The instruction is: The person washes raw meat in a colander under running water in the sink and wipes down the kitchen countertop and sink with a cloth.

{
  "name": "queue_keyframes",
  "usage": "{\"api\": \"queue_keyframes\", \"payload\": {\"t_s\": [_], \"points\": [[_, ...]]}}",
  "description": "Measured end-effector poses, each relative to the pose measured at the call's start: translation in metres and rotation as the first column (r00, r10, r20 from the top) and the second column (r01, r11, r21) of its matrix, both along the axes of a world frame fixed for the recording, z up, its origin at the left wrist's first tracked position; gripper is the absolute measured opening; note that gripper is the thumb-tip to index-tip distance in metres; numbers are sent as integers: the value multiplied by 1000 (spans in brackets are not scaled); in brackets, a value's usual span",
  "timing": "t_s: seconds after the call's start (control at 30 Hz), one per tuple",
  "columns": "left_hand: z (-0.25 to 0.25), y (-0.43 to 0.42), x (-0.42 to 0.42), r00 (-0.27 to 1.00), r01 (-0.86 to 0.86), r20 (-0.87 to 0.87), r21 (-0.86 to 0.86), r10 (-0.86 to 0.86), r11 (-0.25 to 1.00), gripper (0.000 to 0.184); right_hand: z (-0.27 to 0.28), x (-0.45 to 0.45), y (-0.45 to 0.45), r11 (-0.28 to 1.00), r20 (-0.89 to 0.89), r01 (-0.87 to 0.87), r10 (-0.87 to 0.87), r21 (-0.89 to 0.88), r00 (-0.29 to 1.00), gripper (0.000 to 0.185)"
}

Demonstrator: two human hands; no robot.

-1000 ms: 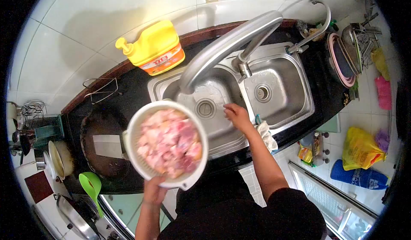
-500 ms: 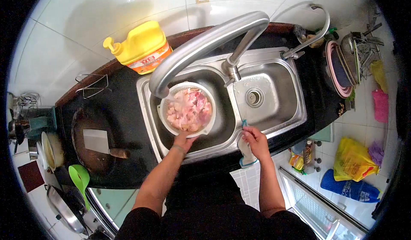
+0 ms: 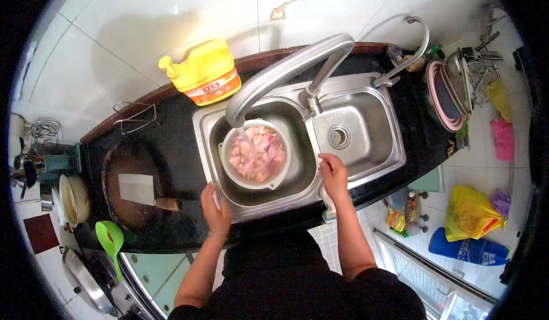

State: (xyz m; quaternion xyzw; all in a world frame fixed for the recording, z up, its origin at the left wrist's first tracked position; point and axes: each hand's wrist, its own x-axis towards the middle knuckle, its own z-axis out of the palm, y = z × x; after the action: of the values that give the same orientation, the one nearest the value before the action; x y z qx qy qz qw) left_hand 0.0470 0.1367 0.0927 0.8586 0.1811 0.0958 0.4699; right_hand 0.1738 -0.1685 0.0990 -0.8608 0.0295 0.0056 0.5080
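The left hand point(image 3: 217, 212)'s fingers are loosely open and the right hand point(image 3: 336, 178)'s curl, grip unclear, while between and beyond them meat point(image 3: 258, 153) in a bowl point(image 3: 287, 159) seems under rinse, any reach needing to clear the sink point(image 3: 251, 210).

Looks like a kitchen: two-basin stainless-steel sink point(image 3: 366, 123), curved silver faucet point(image 3: 286, 70), wooden-handled cleaver point(image 3: 137, 188), round white bowl point(image 3: 287, 174) of pink raw meat point(image 3: 257, 153).

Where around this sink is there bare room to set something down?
Bare black counter lies between the round board and the sink. The smaller basin shows only its drain, though the right hand is at its edge. It's crowded under the faucet, where the bowl of meat sits, and at the stacked dishes.
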Motion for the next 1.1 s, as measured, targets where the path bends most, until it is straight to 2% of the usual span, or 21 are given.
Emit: {"api": "queue_keyframes", "payload": {"t_s": [0.03,0.07,0.1,0.13,0.17,0.23,0.43,0.5,0.57,0.6,0.67,0.7,0.73,0.77,0.83,0.87,0.93,0.97,1.03,1.07,1.1], "points": [[3,10,-10,998,59,-31,248,-53,967,47,-1,6,2,1000,11,0,0,-2,1000,20],[4,19,-17,993,116,-75,478,-91,871,50,0,13,5,997,-11,61,-61,39,998,22],[0,28,-24,994,106,-67,478,-84,872,50,0,20,9,990,-36,119,-117,79,992,24],[-8,36,-31,992,113,-103,540,-67,834,50,-9,28,6,998,99,57,-53,-36,994,30],[-18,43,-37,989,122,-141,598,-46,792,51,-8,36,8,998,101,44,-40,-37,994,30],[-29,51,-44,974,155,-226,609,-18,777,56,-4,51,18,987,179,87,-61,-138,982,35],[-27,54,-45,984,123,-175,625,-15,771,58,-8,86,47,980,126,91,-69,-175,990,41],[-25,53,-43,985,101,-175,632,14,768,57,-10,84,53,979,112,101,-82,-180,990,35],[-22,52,-44,973,123,-229,617,28,777,57,-19,71,55,942,39,24,-11,-335,999,26],[-20,52,-44,976,119,-216,624,25,773,57,-35,62,53,955,44,-37,52,-293,998,22],[-24,53,-44,978,110,-209,627,30,772,57,-70,46,57,933,-84,-206,190,-295,978,24],[-25,53,-43,978,109,-204,630,28,769,57,-64,39,67,913,-254,-302,234,-274,938,27],[-26,53,-43,978,109,-205,629,28,770,57,-86,36,70,908,-272,-353,289,-225,918,37],[-26,53,-43,979,108,-202,635,29,765,57,-102,36,76,907,-275,-355,290,-225,917,37],[-25,52,-43,978,105,-203,642,36,760,57,-121,39,96,913,-396,-341,235,-224,888,56],[-25,53,-43,978,114,-208,640,28,760,57,-122,37,112,912,-397,-346,240,-220,886,56],[-25,55,-42,976,119,-215,642,29,757,57,-116,34,140,780,-204,-179,67,-600,977,75],[-25,55,-43,975,127,-221,642,24,756,56,-114,38,143,781,-210,-187,74,-596,975,75],[-25,56,-43,973,138,-232,645,21,752,56,-111,46,150,856,-403,-190,-23,-480,915,83],[-25,55,-42,975,135,-222,652,17,746,56,-116,45,153,857,-408,-192,-23,-478,913,83],[-25,53,-41,977,131,-212,655,14,744,56,-126,43,156,863,-417,-281,92,-420,904,81]]}}
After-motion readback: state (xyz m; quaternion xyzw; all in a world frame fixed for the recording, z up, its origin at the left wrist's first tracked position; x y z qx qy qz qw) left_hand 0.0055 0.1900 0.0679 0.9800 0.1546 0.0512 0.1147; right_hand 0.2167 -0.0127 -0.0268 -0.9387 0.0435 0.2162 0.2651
